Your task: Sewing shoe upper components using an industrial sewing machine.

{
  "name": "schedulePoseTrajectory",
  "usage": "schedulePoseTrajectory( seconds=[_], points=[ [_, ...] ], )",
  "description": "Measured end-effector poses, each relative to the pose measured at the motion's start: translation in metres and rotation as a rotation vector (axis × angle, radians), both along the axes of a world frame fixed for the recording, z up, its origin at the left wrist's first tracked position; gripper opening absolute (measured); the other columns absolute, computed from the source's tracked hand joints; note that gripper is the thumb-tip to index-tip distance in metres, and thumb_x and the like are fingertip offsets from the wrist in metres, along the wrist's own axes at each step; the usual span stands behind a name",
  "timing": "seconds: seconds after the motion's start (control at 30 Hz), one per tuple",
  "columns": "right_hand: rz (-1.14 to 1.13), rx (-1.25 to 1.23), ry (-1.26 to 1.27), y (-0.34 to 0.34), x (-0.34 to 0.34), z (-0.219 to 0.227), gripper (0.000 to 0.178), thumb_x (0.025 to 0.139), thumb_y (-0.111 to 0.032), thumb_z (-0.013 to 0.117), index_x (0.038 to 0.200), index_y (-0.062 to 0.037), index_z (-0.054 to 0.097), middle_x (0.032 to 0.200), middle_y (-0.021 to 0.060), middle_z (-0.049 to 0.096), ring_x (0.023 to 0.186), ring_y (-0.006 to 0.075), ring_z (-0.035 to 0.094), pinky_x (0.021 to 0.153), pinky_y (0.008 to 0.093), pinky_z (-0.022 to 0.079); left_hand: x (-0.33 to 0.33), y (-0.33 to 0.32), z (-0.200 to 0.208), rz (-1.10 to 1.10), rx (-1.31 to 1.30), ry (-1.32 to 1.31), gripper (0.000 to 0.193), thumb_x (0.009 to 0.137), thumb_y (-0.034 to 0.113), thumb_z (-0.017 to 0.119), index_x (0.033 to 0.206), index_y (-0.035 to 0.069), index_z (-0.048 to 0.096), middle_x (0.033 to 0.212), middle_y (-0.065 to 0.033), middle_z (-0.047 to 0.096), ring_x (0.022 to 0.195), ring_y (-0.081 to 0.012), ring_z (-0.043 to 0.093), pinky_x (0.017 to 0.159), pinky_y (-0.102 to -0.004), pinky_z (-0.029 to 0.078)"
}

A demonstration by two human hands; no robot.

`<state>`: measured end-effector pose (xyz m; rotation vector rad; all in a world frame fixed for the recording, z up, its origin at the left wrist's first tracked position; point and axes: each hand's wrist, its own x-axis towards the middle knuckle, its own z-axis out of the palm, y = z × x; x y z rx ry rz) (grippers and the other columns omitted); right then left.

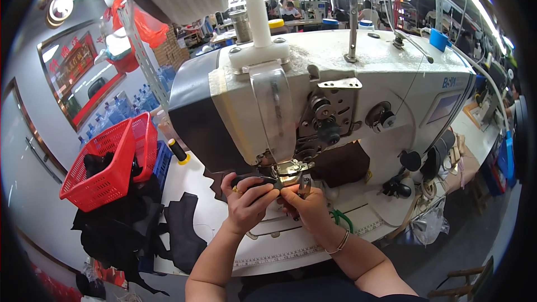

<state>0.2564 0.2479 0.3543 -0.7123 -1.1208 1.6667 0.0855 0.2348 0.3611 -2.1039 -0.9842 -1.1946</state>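
Note:
Both hands meet just below the lit needle area of a large white sewing machine. My left hand, with a ring on one finger, is closed around a small dark piece of material. Fingertips of my right hand press together against the left ones at the same piece; its other fingers curl under, partly hidden. Beside the right fingers stands a small metal part, whose kind I cannot make out. Green scissor handles lie on the table to the right of that hand.
Cut black pieces lie left on the table. Red plastic baskets stand beyond the left edge, above heaped black material. A black thread cone stands behind. Brown material sits under the machine arm. A ruler strip follows the front edge.

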Motion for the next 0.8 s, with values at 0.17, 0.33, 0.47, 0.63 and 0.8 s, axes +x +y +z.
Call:
schedulePoseTrajectory(
  seconds=[0.17,0.33,0.47,0.63,0.8],
  points=[
    [0.008,-0.035,0.039,0.001,-0.001,-0.001,0.013,0.087,-0.016,0.061,0.087,-0.0034,0.066,0.075,0.0034,0.065,0.059,0.0068,0.056,0.050,0.0179,0.041,-0.002,0.007,-0.001,-0.021,0.025,-0.008,0.022,0.067,0.007,0.063,0.085,0.019,0.069,0.088,0.0070,0.063,0.087,-0.0143,0.059,0.094,-0.0461,0.024],
    [0.036,-0.097,0.040,-0.001,0.000,-0.001,0.012,0.087,-0.014,0.062,0.088,-0.0027,0.066,0.076,0.0039,0.066,0.060,0.0068,0.057,0.049,0.0177,0.040,-0.008,0.017,-0.001,0.014,0.042,0.013,0.026,0.062,0.002,0.069,0.081,0.020,0.069,0.084,0.0056,0.062,0.081,-0.0170,0.059,0.079,-0.0396,0.036],
    [0.072,-0.173,0.021,-0.004,0.010,-0.014,0.012,0.085,-0.014,0.064,0.088,-0.0029,0.066,0.078,0.0041,0.066,0.060,0.0072,0.056,0.048,0.0184,0.039,-0.020,0.037,-0.015,-0.064,0.065,-0.053,0.020,0.062,0.002,0.068,0.075,0.017,0.069,0.082,-0.0007,0.064,0.069,-0.0198,0.060,0.060,-0.0315,0.044],
    [0.085,-0.226,-0.003,-0.009,0.020,-0.025,0.013,0.085,-0.015,0.065,0.089,-0.0031,0.066,0.078,0.0044,0.065,0.059,0.0080,0.056,0.048,0.0190,0.039,-0.020,0.044,-0.030,-0.021,0.013,-0.164,0.018,0.063,0.003,0.067,0.073,0.018,0.066,0.084,0.0011,0.063,0.073,-0.0206,0.057,0.067,-0.0336,0.041],
    [0.145,-0.259,0.018,-0.012,0.024,-0.038,0.014,0.086,-0.016,0.064,0.090,-0.0028,0.065,0.078,0.0047,0.065,0.059,0.0088,0.056,0.048,0.0198,0.040,-0.019,0.044,-0.030,-0.016,-0.009,-0.181,0.016,0.063,0.003,0.067,0.072,0.016,0.065,0.085,0.0014,0.063,0.076,-0.0210,0.057,0.074,-0.0356,0.039]
  ],
)
